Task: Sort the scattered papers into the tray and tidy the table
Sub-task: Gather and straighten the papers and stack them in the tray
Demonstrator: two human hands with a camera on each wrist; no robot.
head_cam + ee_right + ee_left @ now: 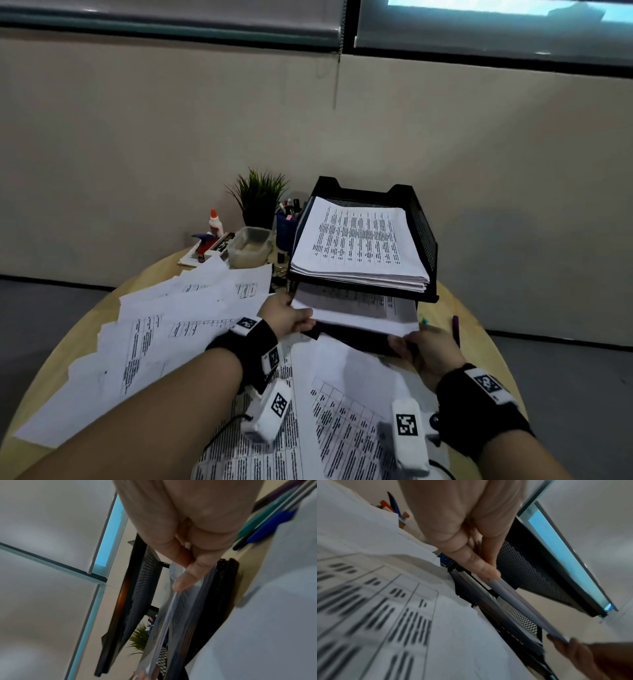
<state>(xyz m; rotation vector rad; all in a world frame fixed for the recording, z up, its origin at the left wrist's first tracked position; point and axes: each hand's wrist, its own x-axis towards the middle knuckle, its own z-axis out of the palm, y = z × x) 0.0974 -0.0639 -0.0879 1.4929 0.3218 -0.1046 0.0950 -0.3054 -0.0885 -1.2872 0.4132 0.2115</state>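
Note:
A black mesh two-tier tray (424, 236) stands at the back of the round wooden table (479, 335); its upper tier carries a thick pile of printed sheets (356, 240). A thin stack of papers (359, 315) lies half inside the lower tier. My left hand (291, 317) pinches that stack's left front corner, and in the left wrist view the stack's edge (513, 595) shows under the thumb. My right hand (424, 353) pinches the stack's right front corner, where fingers lie over the paper edge (171, 608). Several printed sheets (164, 335) are scattered over the table's left and front.
Behind the loose sheets stand a glue bottle (215, 222), a stapler (205, 243), a clear plastic box (250, 246), a small potted plant (260, 198) and a pen cup (286, 229). Pens (455, 329) lie right of the tray. A wall runs close behind.

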